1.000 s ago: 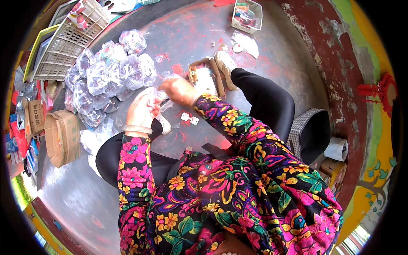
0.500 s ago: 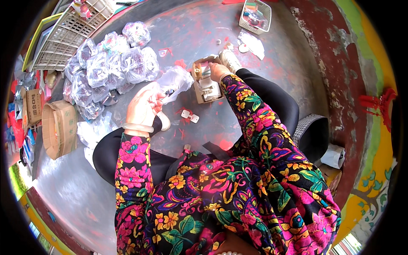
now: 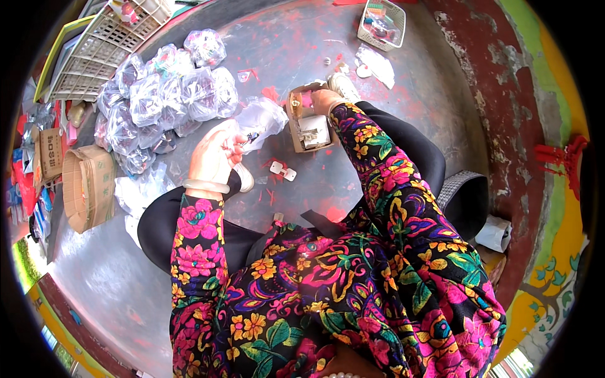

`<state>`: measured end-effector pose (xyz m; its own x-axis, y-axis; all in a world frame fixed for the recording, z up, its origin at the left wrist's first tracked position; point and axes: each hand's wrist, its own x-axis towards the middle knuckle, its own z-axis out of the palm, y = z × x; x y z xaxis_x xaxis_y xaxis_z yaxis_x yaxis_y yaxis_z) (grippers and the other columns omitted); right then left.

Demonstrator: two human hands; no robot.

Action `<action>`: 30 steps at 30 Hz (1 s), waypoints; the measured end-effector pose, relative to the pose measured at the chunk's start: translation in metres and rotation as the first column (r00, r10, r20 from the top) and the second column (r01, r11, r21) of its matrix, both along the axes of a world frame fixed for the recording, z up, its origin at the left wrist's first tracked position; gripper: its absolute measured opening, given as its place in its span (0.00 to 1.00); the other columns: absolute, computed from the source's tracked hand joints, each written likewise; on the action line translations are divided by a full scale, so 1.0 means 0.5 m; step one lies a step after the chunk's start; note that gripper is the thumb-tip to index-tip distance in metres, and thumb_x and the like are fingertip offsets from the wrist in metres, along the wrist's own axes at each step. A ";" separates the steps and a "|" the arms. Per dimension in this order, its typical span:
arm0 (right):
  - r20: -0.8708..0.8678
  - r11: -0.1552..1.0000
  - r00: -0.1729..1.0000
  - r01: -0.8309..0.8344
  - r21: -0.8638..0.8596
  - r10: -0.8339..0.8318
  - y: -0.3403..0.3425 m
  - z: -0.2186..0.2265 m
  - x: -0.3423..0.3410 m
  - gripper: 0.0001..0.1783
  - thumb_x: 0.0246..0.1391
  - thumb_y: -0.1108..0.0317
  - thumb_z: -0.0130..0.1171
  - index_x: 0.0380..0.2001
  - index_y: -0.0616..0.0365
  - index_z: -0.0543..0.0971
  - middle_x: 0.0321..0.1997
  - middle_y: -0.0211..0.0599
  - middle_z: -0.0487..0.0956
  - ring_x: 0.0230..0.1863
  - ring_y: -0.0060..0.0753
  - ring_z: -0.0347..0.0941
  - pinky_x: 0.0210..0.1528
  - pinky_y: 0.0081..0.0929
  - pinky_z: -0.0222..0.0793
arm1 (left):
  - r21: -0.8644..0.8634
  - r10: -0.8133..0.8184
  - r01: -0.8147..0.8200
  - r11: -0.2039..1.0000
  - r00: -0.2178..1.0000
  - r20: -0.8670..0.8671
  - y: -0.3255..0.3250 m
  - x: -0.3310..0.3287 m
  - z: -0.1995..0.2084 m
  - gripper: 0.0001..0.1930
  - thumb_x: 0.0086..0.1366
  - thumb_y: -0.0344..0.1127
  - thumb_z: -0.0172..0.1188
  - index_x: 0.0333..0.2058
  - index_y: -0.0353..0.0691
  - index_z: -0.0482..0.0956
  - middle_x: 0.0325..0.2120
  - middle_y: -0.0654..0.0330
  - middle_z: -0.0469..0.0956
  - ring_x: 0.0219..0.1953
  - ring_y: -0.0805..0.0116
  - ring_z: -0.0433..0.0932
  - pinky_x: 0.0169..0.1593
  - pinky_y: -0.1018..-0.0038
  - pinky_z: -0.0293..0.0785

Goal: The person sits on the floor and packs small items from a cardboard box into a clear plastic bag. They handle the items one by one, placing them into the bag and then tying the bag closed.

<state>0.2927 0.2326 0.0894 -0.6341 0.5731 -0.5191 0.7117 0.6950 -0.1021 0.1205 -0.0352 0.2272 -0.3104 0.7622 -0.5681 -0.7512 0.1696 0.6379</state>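
The right hand [image 3: 325, 101] has moved from beside the left hand [image 3: 214, 152] to a small brown open cardboard box [image 3: 295, 132] on the grey floor [image 3: 315, 189]; its fingertips are hidden, so their grip can't be told. The left hand's fingers grasp a clear thin plastic bag [image 3: 268, 120], apparently barely filled, unclosed; the heaped bulging clear plastic bags [image 3: 167, 101] look finished.

Your left hand [image 3: 212, 156] holds a clear plastic bag [image 3: 267, 118]; your right hand [image 3: 326, 102] is at an open cardboard box [image 3: 297, 136].
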 end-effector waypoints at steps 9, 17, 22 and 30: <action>-0.417 0.990 0.901 0.138 0.004 -0.124 0.014 0.085 0.035 0.08 0.34 0.69 0.54 0.22 0.58 0.75 0.20 0.41 0.75 0.20 0.34 0.73 0.26 0.29 0.68 | -0.024 0.008 -0.009 1.000 0.999 -0.044 0.001 -0.004 0.000 0.17 0.58 0.34 0.47 0.46 0.34 0.64 0.25 0.54 0.74 0.19 0.73 0.69 0.22 0.81 0.67; -0.223 0.300 0.316 0.222 -0.928 -0.922 -0.039 0.184 0.033 0.01 0.43 0.74 0.54 0.21 0.58 0.73 0.16 0.23 0.68 0.13 0.15 0.60 0.14 0.12 0.52 | -0.032 -0.030 0.027 0.999 0.993 -0.111 0.000 -0.004 0.005 0.15 0.59 0.34 0.46 0.45 0.39 0.67 0.25 0.56 0.73 0.19 0.76 0.68 0.22 0.83 0.65; 0.035 0.094 0.581 0.192 -0.977 -0.813 -0.130 0.209 -0.031 0.02 0.45 0.74 0.54 0.24 0.59 0.71 0.17 0.23 0.65 0.13 0.12 0.56 0.11 0.10 0.45 | -0.014 -0.036 0.035 0.999 0.991 -0.133 -0.007 -0.002 0.020 0.15 0.59 0.35 0.46 0.45 0.39 0.66 0.22 0.55 0.73 0.16 0.77 0.67 0.18 0.84 0.62; 0.292 -0.131 0.466 0.347 -0.929 -0.836 -0.226 0.136 -0.162 0.09 0.49 0.73 0.47 0.17 0.59 0.65 0.12 0.30 0.65 0.11 0.17 0.57 0.09 0.11 0.46 | 0.070 -0.125 0.137 0.988 0.979 -0.161 -0.011 -0.009 0.025 0.17 0.60 0.34 0.45 0.47 0.34 0.64 0.20 0.51 0.73 0.10 0.78 0.64 0.13 0.85 0.57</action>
